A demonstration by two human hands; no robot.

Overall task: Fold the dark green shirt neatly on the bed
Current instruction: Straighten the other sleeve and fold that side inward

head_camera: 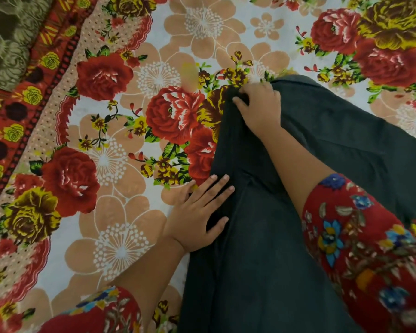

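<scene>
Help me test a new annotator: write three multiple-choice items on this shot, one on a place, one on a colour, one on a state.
1. Where does the left hand rest?
A. On the near left edge of the dark green shirt
B. On the olive blanket
C. In the air above the bed

2. What colour is the right sleeve?
A. Plain white
B. Black
C. Red with flowers

3. How is the right hand?
A. Flat, fingers straight
B. Curled, gripping shirt fabric
C. Hanging idle off the bed

Answers: 1 A, its straight fingers lie across the shirt's edge on the floral bedsheet; 2 C, blue and yellow blooms show on red; 3 B, its fingers bunch the shirt's far end.
</scene>
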